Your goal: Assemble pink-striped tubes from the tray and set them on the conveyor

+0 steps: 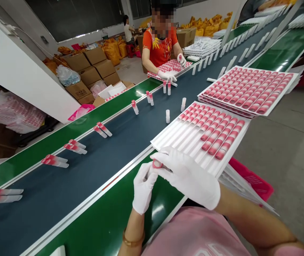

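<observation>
Both white-gloved hands are closed at lower center: the left hand [143,188] and the right hand [186,177] pinch a small pink-rimmed tube [157,164], mostly hidden by the fingers, above the green counter [109,209]. Just right of them lies a white tray [165,137] of pink-and-white tubes, with stacked trays [248,90] beyond it. Loose tubes [167,116] stand and lie along the dark conveyor belt [109,170]. At upper center, a co-worker [159,46] in an orange shirt handles another tray [150,75]; cardboard boxes [96,60] sit on the floor [129,67] toward the upper left.
</observation>
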A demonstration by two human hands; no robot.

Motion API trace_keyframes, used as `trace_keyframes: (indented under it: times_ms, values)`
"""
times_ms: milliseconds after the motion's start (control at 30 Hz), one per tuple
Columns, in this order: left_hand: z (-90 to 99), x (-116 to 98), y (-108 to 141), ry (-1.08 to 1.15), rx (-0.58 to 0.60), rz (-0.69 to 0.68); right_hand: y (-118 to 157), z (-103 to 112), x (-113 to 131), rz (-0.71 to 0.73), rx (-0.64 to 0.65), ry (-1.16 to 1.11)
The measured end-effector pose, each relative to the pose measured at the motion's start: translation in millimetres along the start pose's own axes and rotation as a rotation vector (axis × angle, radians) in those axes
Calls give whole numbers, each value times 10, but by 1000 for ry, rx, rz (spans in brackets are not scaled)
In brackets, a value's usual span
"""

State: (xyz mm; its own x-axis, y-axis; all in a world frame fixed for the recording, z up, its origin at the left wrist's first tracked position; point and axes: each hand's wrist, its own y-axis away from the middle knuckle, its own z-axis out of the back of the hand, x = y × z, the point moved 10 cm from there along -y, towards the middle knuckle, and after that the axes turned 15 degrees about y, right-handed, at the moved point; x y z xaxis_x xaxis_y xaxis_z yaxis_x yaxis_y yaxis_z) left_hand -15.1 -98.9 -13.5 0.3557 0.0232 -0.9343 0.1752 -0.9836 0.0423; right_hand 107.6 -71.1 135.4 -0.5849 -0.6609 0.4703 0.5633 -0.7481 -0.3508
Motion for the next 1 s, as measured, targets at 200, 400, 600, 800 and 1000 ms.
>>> trace_keyframes:
  times_ms: [200,400,600,800,1000]
  values:
    - [41,-51,13,51,-32,-113,2,42,-37,-73,-109,-3]
    - [-47,-44,0,42,29,-84,62,67,-182,-156,-170,55]
    - [-145,-15,8,43,72,-27,-14,-11,-168,22,108,-221]
    - [-103,-51,39,-23,44,-104,48,-32,-293,-151,35,-234]
    - [-150,-56,53,27,12,-20,64,-143,-332,-210,77,-210]
